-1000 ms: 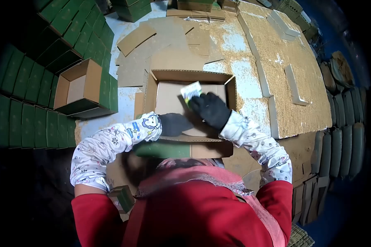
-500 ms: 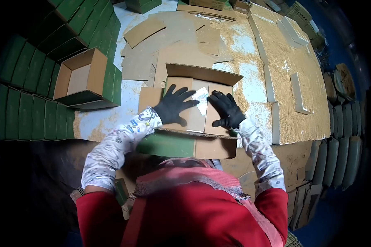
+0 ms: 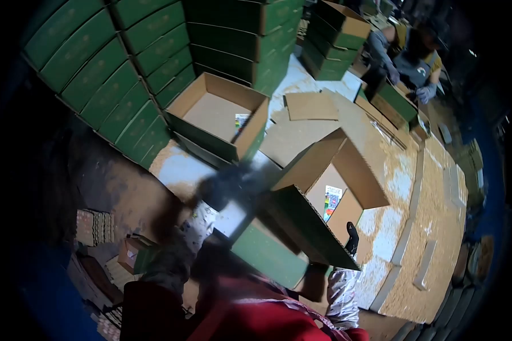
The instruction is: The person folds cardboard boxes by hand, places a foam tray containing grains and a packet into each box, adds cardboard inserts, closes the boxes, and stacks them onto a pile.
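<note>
An open cardboard box, green outside and brown inside, stands turned at an angle before me. A colourful printed card lies inside it. My right hand, in a black glove, grips the box's near right side, thumb inside and the other fingers hidden. My left hand, also gloved, is smeared by motion between this box and another open box at the left, and its fingers cannot be made out. That second box holds a similar card. A green flap is below the nearer box.
Stacked green boxes line the left and back. Flat cardboard sheets lie on the table beyond. At the upper right a co-worker handles another green box. A sawdust-covered board with raised edges is at the right.
The view has swung left. The box before me is now turned and tilted, with my right hand at its side. My left hand has left its inside and moved left.
</note>
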Demonstrator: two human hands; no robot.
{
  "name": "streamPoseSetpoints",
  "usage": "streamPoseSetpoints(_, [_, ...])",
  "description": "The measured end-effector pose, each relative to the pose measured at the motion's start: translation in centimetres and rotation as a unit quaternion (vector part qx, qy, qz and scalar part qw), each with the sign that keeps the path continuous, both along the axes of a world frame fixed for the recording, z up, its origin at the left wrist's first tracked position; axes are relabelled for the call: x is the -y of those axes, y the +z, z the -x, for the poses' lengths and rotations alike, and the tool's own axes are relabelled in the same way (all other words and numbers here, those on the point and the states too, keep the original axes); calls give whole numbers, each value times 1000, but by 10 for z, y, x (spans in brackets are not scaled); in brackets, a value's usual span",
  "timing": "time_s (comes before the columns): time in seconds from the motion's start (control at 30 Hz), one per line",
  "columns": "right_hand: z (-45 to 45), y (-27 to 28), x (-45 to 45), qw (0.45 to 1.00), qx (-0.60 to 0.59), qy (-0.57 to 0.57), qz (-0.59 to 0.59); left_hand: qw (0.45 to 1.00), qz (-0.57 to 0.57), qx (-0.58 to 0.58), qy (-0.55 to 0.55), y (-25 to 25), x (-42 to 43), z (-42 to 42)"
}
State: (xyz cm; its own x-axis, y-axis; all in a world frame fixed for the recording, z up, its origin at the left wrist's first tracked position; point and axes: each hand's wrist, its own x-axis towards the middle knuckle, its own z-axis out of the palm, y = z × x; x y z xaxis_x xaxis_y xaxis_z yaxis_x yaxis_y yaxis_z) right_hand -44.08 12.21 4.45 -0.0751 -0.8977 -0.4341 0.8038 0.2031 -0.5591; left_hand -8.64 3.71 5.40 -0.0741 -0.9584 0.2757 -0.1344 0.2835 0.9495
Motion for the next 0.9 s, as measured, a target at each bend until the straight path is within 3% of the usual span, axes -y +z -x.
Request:
streamPoseSetpoints(0.03, [-7,-6,17,1000,-3,12,4,978,21,-161,133,-8,23,-31])
streamPoseSetpoints(0.07, [-11,-17,36,997,-64,9,50,932,87,-247,252,-16,48,-74])
streamPoseSetpoints(0.1, [-20,-22,51,988,-123,3,95,907,169,-252,291,-25,69,-126])
streamPoseSetpoints(0.17, [-55,-3,82,988,-125,-22,84,897,129,-186,379,-47,111,-197])
streamPoseSetpoints(0.23, [-65,-26,119,995,6,44,87,940,-166,-27,298,-50,133,-217])
streamPoseSetpoints(0.27, [-76,-42,139,996,-40,29,81,975,-98,37,198,-96,158,-247])
streamPoseSetpoints(0.3, [-88,-50,157,994,-86,13,71,975,-102,37,192,-93,161,-249])
streamPoseSetpoints(0.37, [-139,-38,188,993,-93,38,60,998,-48,26,16,-63,153,-242])
streamPoseSetpoints(0.4, [-155,-57,216,986,57,142,61,960,-7,255,113,-49,148,-232])
streamPoseSetpoints(0.43, [-186,-67,241,981,52,170,75,961,-14,260,96,-47,140,-232])
streamPoseSetpoints(0.5, [-259,-87,275,975,-178,69,111,964,-159,126,172,-49,125,-234])
streamPoseSetpoints(0.63, [-260,-117,284,767,-573,0,290,948,-271,6,169,-52,134,-238])
streamPoseSetpoints(0.67, [-252,-108,281,704,-638,-24,311,964,-211,-72,145,-60,135,-236])
streamPoseSetpoints(0.7, [-236,-71,273,720,-644,136,218,964,-214,-74,138,-80,138,-240])
streamPoseSetpoints(0.73, [-219,-50,273,711,-628,291,123,970,-125,-117,172,-109,144,-245])
streamPoseSetpoints(0.77, [-204,-63,290,575,-735,339,120,965,-34,-157,206,-135,146,-247])
streamPoseSetpoints(0.83, [-195,-77,303,270,-899,320,126,924,29,-1,381,-180,129,-230])
streamPoseSetpoints(0.87, [-187,-96,315,215,-892,387,89,912,7,50,406,-140,102,-188])
streamPoseSetpoints(0.9, [-182,-86,312,204,-847,489,35,889,10,174,422,-151,75,-161])
